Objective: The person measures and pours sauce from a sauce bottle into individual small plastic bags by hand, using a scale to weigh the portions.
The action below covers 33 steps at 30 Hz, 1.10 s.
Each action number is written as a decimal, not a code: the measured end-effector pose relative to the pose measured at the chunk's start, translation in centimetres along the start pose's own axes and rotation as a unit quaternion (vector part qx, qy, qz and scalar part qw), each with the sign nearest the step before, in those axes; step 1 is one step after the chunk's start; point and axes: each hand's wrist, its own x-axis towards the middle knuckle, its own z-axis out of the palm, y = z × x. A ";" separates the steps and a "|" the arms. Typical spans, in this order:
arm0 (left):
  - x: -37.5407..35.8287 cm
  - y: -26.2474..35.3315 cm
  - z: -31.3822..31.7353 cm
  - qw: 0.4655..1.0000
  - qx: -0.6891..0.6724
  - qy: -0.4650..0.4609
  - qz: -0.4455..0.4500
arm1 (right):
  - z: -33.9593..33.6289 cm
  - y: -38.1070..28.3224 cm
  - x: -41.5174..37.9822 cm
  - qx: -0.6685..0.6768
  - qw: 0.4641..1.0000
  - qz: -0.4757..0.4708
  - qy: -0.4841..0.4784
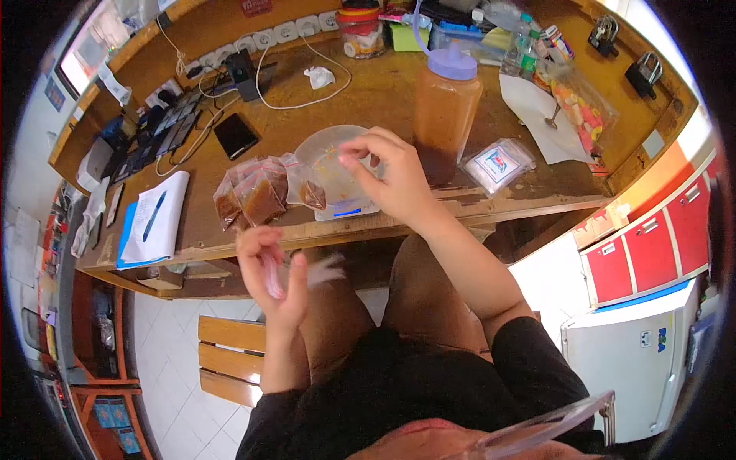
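My left hand (272,268) is off the front edge of the desk, above my lap, its fingers curled around a clear plastic bag (272,280) with a pinkish tint; part of it is blurred. My right hand (392,172) hovers over a translucent round plate (318,146), thumb and fingers apart, and I see nothing held in it. Filled zip bags (264,201) of brown contents lie left of the plate. A smaller zip bag (312,195) with a little brown content rests at the plate's near left. Right of my hand stands a squeeze bottle (446,107) of brown liquid with a lavender cap.
A pack of plastic bags (498,165) lies right of the bottle. White paper (540,115), a spoon (553,116) and a bag of colourful sweets (579,115) are farther right. A phone (235,136), cables and a notebook with a pen (154,217) occupy the left.
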 end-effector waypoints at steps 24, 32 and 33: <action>-6.6 -3.1 1.4 0.724 -0.411 -0.313 -0.457 | -0.8 -3.7 -11.8 -0.034 0.972 -0.019 -0.230; -5.5 -2.6 1.0 0.742 -0.371 -0.340 -0.443 | -0.7 -2.6 -12.7 -0.055 0.980 -0.030 -0.189; -5.3 -2.8 0.7 0.752 -0.333 -0.368 -0.433 | -0.9 -2.4 -12.7 -0.063 0.984 -0.022 -0.164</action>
